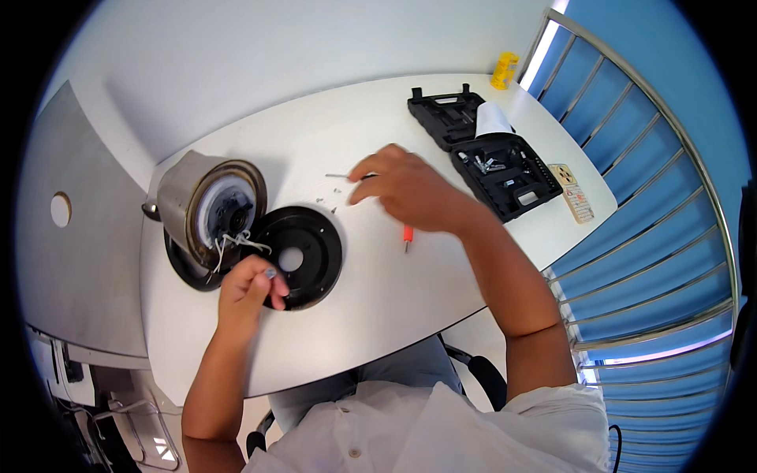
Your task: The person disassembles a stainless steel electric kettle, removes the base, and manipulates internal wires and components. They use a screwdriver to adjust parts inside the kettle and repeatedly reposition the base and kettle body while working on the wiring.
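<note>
My left hand (pixel 251 290) is closed with a small silvery metal piece (pixel 270 273) at its fingers; its exact kind is too small to tell. It hovers over the near left rim of a round black plate (pixel 322 268) with a hole in its middle. Beside it a metal pot-like appliance (pixel 180 189) lies on its side, open base toward me, white wires (pixel 244 241) hanging out. My right hand (pixel 406 188), slightly blurred, curls around a thin metal rod (pixel 337 175) that sticks out leftward. Several tiny screw-like pieces (pixel 320 200) lie below the rod.
A red-handled screwdriver (pixel 408 233) lies below my right hand. At the far right an unfolded black tool case (pixel 505 177) holds bits and sockets, with a white object (pixel 493 120) on it. A yellow can (pixel 505 71), a printed card (pixel 577 193) and a metal railing (pixel 670 126) are beyond.
</note>
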`<control>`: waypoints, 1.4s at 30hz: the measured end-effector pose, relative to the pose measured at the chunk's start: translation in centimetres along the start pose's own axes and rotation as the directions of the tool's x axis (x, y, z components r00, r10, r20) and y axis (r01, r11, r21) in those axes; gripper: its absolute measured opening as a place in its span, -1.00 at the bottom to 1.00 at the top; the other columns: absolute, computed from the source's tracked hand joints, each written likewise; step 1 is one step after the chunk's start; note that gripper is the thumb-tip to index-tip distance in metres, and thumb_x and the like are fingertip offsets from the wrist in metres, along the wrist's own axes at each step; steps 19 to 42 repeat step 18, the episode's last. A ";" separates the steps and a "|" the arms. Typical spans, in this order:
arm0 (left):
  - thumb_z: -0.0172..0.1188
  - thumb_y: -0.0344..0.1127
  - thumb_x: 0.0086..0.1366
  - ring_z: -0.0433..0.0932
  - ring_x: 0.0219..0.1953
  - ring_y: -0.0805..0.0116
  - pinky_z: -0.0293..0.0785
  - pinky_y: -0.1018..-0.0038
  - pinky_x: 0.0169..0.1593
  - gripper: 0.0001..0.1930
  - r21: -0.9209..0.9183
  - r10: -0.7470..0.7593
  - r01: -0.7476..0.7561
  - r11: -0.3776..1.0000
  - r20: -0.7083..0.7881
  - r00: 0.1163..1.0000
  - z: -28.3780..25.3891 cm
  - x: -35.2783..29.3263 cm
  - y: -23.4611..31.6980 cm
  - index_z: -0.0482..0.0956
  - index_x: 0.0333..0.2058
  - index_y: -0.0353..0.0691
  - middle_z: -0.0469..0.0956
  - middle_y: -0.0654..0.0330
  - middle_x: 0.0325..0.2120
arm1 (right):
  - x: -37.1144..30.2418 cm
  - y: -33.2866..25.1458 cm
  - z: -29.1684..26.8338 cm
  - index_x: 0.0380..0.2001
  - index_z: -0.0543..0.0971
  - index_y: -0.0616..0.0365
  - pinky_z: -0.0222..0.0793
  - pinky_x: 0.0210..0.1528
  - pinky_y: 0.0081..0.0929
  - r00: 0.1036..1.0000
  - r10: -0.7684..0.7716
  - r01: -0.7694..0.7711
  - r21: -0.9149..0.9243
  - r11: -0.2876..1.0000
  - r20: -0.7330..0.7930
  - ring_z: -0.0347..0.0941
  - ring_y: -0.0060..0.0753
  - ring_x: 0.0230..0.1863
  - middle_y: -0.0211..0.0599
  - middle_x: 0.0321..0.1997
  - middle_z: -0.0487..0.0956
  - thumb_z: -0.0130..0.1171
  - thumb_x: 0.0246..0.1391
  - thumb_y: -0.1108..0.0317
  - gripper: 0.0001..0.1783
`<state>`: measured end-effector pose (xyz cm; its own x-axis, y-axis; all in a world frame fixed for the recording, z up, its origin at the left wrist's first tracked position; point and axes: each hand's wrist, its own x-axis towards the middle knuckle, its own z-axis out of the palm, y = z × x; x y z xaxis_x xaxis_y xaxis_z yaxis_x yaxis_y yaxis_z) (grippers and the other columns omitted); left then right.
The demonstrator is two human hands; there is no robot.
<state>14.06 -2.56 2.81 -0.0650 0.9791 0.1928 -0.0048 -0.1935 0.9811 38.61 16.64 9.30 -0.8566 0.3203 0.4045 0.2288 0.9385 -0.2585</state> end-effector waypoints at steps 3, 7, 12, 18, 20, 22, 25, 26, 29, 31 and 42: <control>0.04 -0.08 0.35 0.41 -0.56 0.49 0.39 0.60 -0.44 -0.69 -0.038 0.119 -0.126 0.991 -0.142 0.983 -0.4 0.2 -0.1 0.38 -0.35 -0.23 0.48 0.18 -0.52 | -3.3 3.4 0.3 -0.26 0.64 -0.11 0.23 0.09 -0.33 0.961 0.220 -0.183 -0.213 0.960 0.165 0.26 -0.28 0.15 -0.48 0.06 0.48 0.10 -0.15 0.59 -0.62; -0.02 -0.04 0.38 0.40 -0.55 0.50 0.37 0.60 -0.42 -0.67 -0.014 0.121 -0.128 0.992 -0.241 0.963 -0.1 0.4 0.4 0.36 -0.36 -0.22 0.45 0.19 -0.54 | -5.2 4.3 2.1 -0.32 0.64 -0.12 0.27 0.02 -0.34 0.965 0.204 -0.156 -0.261 0.953 0.167 0.33 -0.33 0.10 -0.50 -0.04 0.54 0.21 -0.08 0.44 -0.78; -0.20 0.06 0.43 0.41 -0.53 0.47 0.36 0.58 -0.39 -0.55 -0.005 0.096 -0.100 0.995 -0.219 0.971 0.1 0.7 0.5 0.36 -0.38 -0.24 0.44 0.18 -0.56 | -4.5 4.8 1.8 -0.40 0.58 -0.02 0.29 -0.07 -0.39 0.976 0.126 -0.080 -0.245 0.966 0.178 0.40 -0.36 -0.02 -0.52 -0.21 0.57 0.21 -0.08 0.46 -0.87; -0.20 0.11 0.41 0.42 -0.51 0.41 0.35 0.54 -0.35 -0.52 -0.032 0.048 -0.055 0.998 -0.187 0.981 -0.1 0.8 0.6 0.36 -0.37 -0.25 0.45 0.13 -0.54 | -1.1 0.4 1.3 -0.36 0.53 0.04 0.29 -0.01 -0.30 0.998 -0.010 0.005 -0.072 0.997 -0.056 0.38 -0.24 0.00 -0.40 -0.28 0.55 0.20 -0.07 0.50 -0.84; -0.20 0.11 0.41 0.42 -0.51 0.41 0.35 0.54 -0.35 -0.52 -0.032 0.048 -0.055 0.998 -0.187 0.981 -0.1 0.8 0.6 0.36 -0.37 -0.25 0.45 0.13 -0.54 | -1.1 0.4 1.3 -0.36 0.53 0.04 0.29 -0.01 -0.30 0.998 -0.010 0.005 -0.072 0.997 -0.056 0.38 -0.24 0.00 -0.40 -0.28 0.55 0.20 -0.07 0.50 -0.84; -0.20 0.11 0.41 0.42 -0.51 0.41 0.35 0.54 -0.35 -0.52 -0.032 0.048 -0.055 0.998 -0.187 0.981 -0.1 0.8 0.6 0.36 -0.37 -0.25 0.45 0.13 -0.54 | -1.1 0.4 1.3 -0.36 0.53 0.04 0.29 -0.01 -0.30 0.998 -0.010 0.005 -0.072 0.997 -0.056 0.38 -0.24 0.00 -0.40 -0.28 0.55 0.20 -0.07 0.50 -0.84; -0.20 0.11 0.41 0.42 -0.51 0.41 0.35 0.54 -0.35 -0.52 -0.032 0.048 -0.055 0.998 -0.187 0.981 -0.1 0.8 0.6 0.36 -0.37 -0.25 0.45 0.13 -0.54 | -1.1 0.4 1.3 -0.36 0.53 0.04 0.29 -0.01 -0.30 0.998 -0.010 0.005 -0.072 0.997 -0.056 0.38 -0.24 0.00 -0.40 -0.28 0.55 0.20 -0.07 0.50 -0.84; -0.20 0.11 0.41 0.42 -0.51 0.41 0.35 0.54 -0.35 -0.52 -0.032 0.048 -0.055 0.998 -0.187 0.981 -0.1 0.8 0.6 0.36 -0.37 -0.25 0.45 0.13 -0.54 | -1.1 0.4 1.3 -0.36 0.53 0.04 0.29 -0.01 -0.30 0.998 -0.010 0.005 -0.072 0.997 -0.056 0.38 -0.24 0.00 -0.40 -0.28 0.55 0.20 -0.07 0.50 -0.84; -0.20 0.11 0.41 0.42 -0.51 0.41 0.35 0.54 -0.35 -0.52 -0.032 0.048 -0.055 0.998 -0.187 0.981 -0.1 0.8 0.6 0.36 -0.37 -0.25 0.45 0.13 -0.54 | -1.1 0.4 1.3 -0.36 0.53 0.04 0.29 -0.01 -0.30 0.998 -0.010 0.005 -0.072 0.997 -0.056 0.38 -0.24 0.00 -0.40 -0.28 0.55 0.20 -0.07 0.50 -0.84; -0.20 0.11 0.41 0.42 -0.51 0.41 0.35 0.54 -0.35 -0.52 -0.032 0.048 -0.055 0.998 -0.187 0.981 -0.1 0.8 0.6 0.36 -0.37 -0.25 0.45 0.13 -0.54 | -1.1 0.4 1.3 -0.36 0.53 0.04 0.29 -0.01 -0.30 0.998 -0.010 0.005 -0.072 0.997 -0.056 0.38 -0.24 0.00 -0.40 -0.28 0.55 0.20 -0.07 0.50 -0.84; -0.20 0.11 0.41 0.42 -0.51 0.41 0.35 0.54 -0.35 -0.52 -0.032 0.048 -0.055 0.998 -0.187 0.981 -0.1 0.8 0.6 0.36 -0.37 -0.25 0.45 0.13 -0.54 | -1.1 0.4 1.3 -0.36 0.53 0.04 0.29 -0.01 -0.30 0.998 -0.010 0.005 -0.072 0.997 -0.056 0.38 -0.24 0.00 -0.40 -0.28 0.55 0.20 -0.07 0.50 -0.84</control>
